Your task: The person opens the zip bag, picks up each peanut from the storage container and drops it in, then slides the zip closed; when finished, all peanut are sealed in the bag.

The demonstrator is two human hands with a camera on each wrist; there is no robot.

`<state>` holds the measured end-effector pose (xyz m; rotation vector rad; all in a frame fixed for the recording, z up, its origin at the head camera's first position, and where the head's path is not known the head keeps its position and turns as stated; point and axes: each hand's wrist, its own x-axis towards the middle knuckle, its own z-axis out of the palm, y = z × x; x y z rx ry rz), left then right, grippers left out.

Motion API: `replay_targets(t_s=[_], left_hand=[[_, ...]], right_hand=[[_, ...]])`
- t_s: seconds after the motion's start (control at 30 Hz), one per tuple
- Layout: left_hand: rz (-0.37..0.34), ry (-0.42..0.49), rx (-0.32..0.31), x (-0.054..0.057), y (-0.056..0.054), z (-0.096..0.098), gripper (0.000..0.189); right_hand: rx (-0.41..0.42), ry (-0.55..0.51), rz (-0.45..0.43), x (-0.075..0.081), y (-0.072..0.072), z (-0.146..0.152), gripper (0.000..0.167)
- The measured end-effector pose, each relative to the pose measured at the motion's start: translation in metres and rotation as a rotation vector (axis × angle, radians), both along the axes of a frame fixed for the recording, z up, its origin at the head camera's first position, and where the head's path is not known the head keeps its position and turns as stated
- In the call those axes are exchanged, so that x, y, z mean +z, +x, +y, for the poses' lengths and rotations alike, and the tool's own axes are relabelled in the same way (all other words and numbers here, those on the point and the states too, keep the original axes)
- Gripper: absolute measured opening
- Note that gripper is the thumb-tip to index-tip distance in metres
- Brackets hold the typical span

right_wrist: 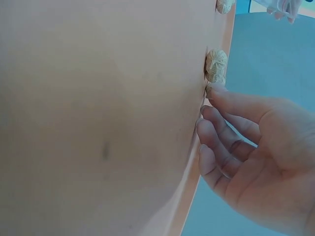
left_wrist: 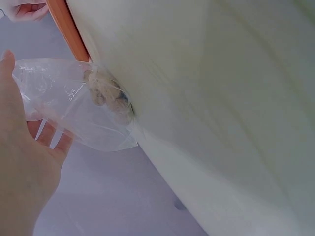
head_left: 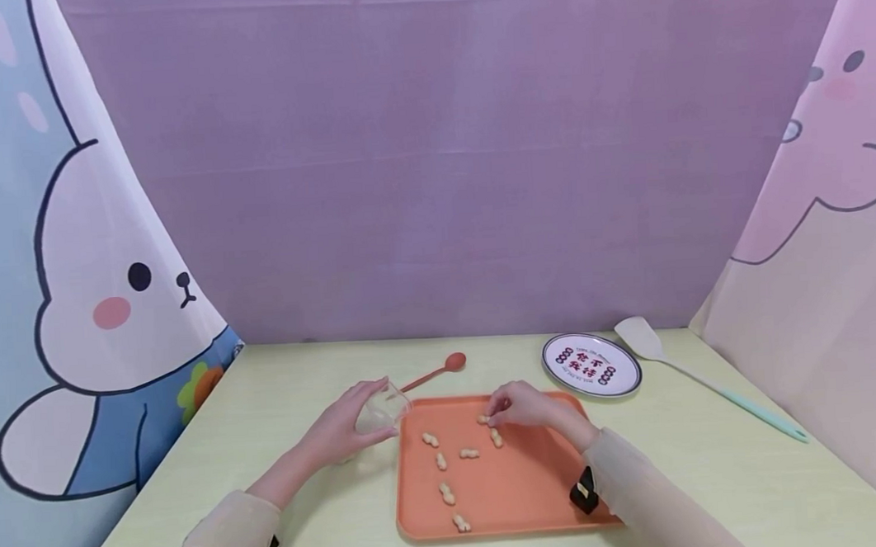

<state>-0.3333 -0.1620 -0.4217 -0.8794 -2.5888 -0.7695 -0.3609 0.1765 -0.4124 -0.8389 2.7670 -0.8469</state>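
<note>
Peanuts [head_left: 446, 494] lie scattered on the orange tray [head_left: 524, 500], long axes mostly running near to far; the near-edge ones are small and blurred. The right hand [head_left: 522, 404] pinches one peanut [head_left: 484, 419] by the tray's far edge, partly hiding it. The left hand [head_left: 345, 427] grips a clear cup [head_left: 382, 410], tilted mouth toward the tray's far-left corner, contents indistinct.

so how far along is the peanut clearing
Some peanuts already sit in the clear cup, which the left hand holds tilted at the tray edge. The right hand has its fingertips on a peanut. About six more remain scattered on the tray.
</note>
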Motion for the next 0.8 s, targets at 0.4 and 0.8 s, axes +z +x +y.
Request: replay_targets(t_s=[0.4, 0.8], left_hand=[[0.004, 0.016, -0.001, 0.002, 0.003, 0.003, 0.077], [0.015, 0.010, -0.005, 0.002, 0.003, 0.002, 0.078]], right_hand=[[-0.020, -0.063, 0.069, 0.007, -0.007, 0.006, 0.005], [-0.047, -0.217, 0.160, 0.023, -0.003, -0.028, 0.014]])
